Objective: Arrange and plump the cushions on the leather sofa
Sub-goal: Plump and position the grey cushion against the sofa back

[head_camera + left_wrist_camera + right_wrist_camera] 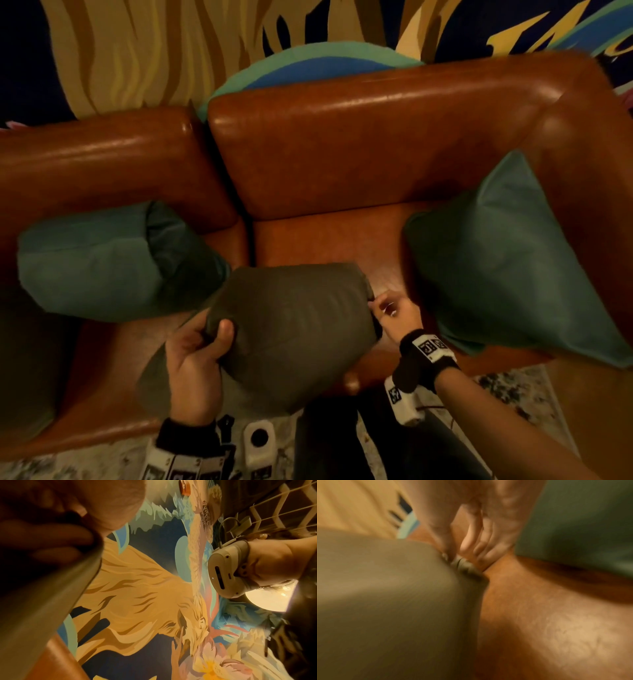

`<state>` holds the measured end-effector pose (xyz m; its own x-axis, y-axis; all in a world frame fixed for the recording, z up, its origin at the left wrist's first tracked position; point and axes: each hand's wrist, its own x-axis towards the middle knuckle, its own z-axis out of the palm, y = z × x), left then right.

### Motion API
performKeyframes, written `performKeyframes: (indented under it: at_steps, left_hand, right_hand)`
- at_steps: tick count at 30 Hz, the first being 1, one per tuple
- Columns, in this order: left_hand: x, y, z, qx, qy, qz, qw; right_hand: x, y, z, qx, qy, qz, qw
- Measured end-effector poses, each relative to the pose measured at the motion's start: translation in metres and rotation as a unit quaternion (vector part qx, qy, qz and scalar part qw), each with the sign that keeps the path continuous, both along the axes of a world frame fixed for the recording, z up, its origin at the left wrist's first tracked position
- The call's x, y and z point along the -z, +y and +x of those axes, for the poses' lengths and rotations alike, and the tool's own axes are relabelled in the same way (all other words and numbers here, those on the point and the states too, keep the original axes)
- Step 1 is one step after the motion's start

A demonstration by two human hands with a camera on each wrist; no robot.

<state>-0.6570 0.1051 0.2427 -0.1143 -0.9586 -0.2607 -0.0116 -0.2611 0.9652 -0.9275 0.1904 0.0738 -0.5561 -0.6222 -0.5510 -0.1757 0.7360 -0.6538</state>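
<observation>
- Over the front edge of the leather sofa point(359, 137), around 6 o'clock in the head view, both hands have the olive cushion point(291, 329) up off the seat. Looks to me like the plumping step for this one, before it gets placed.
- Left hand point(195, 363) grips the cushion's 8 o'clock corner, palm turned up, thumb pressed on top and fingers curled underneath. The left wrist view mostly shows bunched fingers against the fabric plus the mural wall point(137, 588).
- Right hand point(394, 308) is at the cushion's 3 o'clock corner, pinching a gathered bit of fabric between thumb and fingertips, wrist bent inward. The right wrist view is blurry but the pinch on the puckered corner still reads.
- Two teal cushions are on the sofa: a rolled-over one point(113, 260) at 9 o'clock that the olive one overlaps, and another point(507, 260) leaning on the armrest at 3 o'clock.
- Next move, I'd guess: pull the corners out or shake it to even the filling, then stand it against the backrest in the gap at 12 o'clock between the teal ones.
- Watch for knocking the slumped teal one, which still needs straightening imo.
</observation>
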Motion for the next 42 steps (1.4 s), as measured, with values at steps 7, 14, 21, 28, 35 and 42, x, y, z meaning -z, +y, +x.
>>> performKeyframes:
  at_steps: [7, 14, 21, 28, 35, 42]
  left_hand:
    - [0.011, 0.013, -0.006, 0.09, 0.101, 0.084, 0.987]
    - [-0.003, 0.013, -0.029, 0.123, 0.158, 0.134, 0.971]
    - [0.006, 0.023, -0.043, 0.15, 0.181, 0.144, 0.961]
    - [0.002, 0.002, -0.048, 0.134, 0.171, 0.109, 0.97]
    - [-0.01, -0.028, -0.015, 0.003, 0.12, 0.074, 0.99]
    - [0.007, -0.046, -0.002, -0.106, 0.104, 0.094, 0.984]
  right_hand:
    - [-0.009, -0.018, -0.019, -0.01, -0.127, -0.008, 0.992]
    - [0.019, -0.032, -0.019, 0.049, -0.256, 0.152, 0.953]
    - [0.013, -0.031, -0.005, 0.105, -0.292, 0.148, 0.939]
    - [0.02, -0.032, -0.026, 0.149, -0.289, 0.099, 0.941]
    - [-0.061, -0.016, -0.077, 0.075, -0.39, 0.056, 0.916]
    - [-0.071, 0.009, -0.141, 0.147, -0.193, 0.001, 0.97]
